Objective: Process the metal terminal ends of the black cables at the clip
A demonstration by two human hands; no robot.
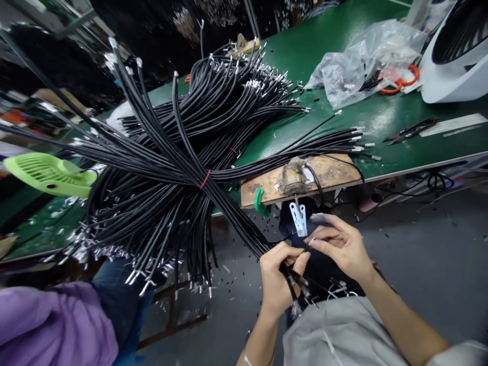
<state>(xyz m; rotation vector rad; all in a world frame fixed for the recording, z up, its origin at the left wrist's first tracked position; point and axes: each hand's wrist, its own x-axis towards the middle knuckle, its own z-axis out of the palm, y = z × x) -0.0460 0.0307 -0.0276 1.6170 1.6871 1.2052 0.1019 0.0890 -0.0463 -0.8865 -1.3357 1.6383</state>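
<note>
A bundle of black cables (240, 221), tied with a red band, runs from the table down into my left hand (280, 274). That hand is closed around the cables, with thumb and forefinger pinching one near its tip. My right hand (345, 246) pinches the silvery end of that cable just beside the left fingertips. A dark covering shows on one right fingertip. Below my hands, frayed cable ends hang over my lap. Just above them, a light blue clothespin (298, 218) sits on the shaft of a small motor (293, 177).
The motor is fixed to a wooden board (335, 170) with a green clamp (262, 202). Large cable piles (224, 96) cover the green table (343, 40). Snips (412, 130), orange-handled scissors (400, 84), a plastic bag (343, 71) and fans surround them. A person in purple (57, 325) sits at left.
</note>
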